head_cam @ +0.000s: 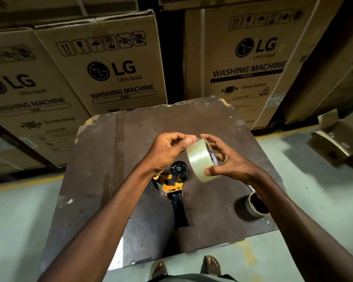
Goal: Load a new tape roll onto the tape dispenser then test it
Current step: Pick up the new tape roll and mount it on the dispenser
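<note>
A clear tape roll [200, 159] is held in the air above the brown table [114, 159]. My right hand [228, 161] grips it by the rim, thumb on its lower edge. My left hand [167, 151] pinches at the roll's top edge with thumb and fingertips. Below the hands lies the tape dispenser [175, 190] on the table: yellow body, black handle pointing toward me, black hub bare of tape.
An empty cardboard tape core [253, 204] stands at the table's right edge, partly behind my right forearm. Large washing machine cartons [114, 74] are stacked behind the table. An open carton [338, 139] lies on the floor at right. My feet show at the near table edge.
</note>
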Demonstrator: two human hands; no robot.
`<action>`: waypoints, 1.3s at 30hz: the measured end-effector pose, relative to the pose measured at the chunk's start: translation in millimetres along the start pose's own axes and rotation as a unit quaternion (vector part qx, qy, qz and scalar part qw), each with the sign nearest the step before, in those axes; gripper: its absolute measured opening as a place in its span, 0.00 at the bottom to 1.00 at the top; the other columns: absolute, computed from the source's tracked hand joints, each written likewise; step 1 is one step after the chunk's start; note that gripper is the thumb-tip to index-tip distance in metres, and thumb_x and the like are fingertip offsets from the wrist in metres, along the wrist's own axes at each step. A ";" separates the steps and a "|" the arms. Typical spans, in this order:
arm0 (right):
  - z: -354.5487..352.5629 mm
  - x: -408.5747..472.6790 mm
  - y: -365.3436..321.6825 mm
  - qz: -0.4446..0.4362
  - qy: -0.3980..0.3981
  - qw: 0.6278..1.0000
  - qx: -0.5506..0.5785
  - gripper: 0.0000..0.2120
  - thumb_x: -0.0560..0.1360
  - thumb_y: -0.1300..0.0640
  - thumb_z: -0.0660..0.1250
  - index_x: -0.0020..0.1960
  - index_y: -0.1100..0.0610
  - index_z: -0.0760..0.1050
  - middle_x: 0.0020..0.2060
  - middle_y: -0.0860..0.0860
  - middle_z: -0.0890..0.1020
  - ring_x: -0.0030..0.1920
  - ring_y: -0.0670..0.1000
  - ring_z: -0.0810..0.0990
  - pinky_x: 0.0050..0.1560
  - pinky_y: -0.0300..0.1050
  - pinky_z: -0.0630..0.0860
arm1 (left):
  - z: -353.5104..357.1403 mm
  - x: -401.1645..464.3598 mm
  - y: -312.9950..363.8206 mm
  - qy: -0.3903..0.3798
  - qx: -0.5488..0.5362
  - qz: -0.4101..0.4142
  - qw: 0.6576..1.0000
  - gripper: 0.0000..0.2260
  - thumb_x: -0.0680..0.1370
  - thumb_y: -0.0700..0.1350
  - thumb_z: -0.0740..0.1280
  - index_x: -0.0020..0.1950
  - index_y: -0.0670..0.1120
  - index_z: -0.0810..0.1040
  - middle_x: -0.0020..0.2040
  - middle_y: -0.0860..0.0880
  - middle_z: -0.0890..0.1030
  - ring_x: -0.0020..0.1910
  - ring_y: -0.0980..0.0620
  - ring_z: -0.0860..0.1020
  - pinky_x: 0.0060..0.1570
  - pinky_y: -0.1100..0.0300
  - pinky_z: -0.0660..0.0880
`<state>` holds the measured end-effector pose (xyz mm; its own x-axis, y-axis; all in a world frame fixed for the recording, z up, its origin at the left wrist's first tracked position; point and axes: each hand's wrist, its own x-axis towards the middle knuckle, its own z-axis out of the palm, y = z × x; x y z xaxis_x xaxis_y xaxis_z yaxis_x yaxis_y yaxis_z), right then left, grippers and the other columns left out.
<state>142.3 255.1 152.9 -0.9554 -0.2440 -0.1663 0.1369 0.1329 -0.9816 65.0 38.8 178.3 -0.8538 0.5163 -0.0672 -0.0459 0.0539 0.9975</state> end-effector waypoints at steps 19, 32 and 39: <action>-29.6 22.6 9.8 -0.002 -0.103 0.990 -0.101 0.45 0.62 0.60 0.80 0.74 0.41 0.64 0.66 0.49 0.72 0.63 0.51 0.76 0.58 0.49 0.81 | 10.4 -14.1 -28.3 0.065 0.025 0.027 0.997 0.04 0.75 0.36 0.72 0.49 0.37 0.82 0.51 0.45 0.86 0.53 0.47 0.84 0.54 0.58 0.80; 4.5 52.7 -1.4 0.002 -0.062 0.969 -0.239 0.45 0.59 0.47 0.79 0.70 0.29 0.62 0.69 0.50 0.66 0.70 0.54 0.68 0.70 0.55 0.71 | -42.5 -6.9 -59.4 0.023 -0.100 0.006 0.995 0.04 0.77 0.35 0.69 0.46 0.44 0.80 0.53 0.44 0.86 0.55 0.47 0.83 0.58 0.55 0.79; 28.1 70.7 15.2 0.013 -0.044 0.939 -0.341 0.50 0.61 0.54 0.82 0.76 0.40 0.60 0.66 0.49 0.67 0.66 0.49 0.69 0.62 0.32 0.67 | -75.1 -14.1 -97.4 0.048 -0.030 0.008 0.998 0.05 0.78 0.36 0.69 0.47 0.46 0.80 0.46 0.50 0.87 0.48 0.56 0.83 0.51 0.62 0.78</action>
<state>84.2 212.9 123.6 -0.9248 -0.3063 -0.2256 -0.0685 0.7174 -0.6932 42.6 -37.9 83.8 -0.8999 0.4331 -0.0508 -0.0601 -0.0077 0.9982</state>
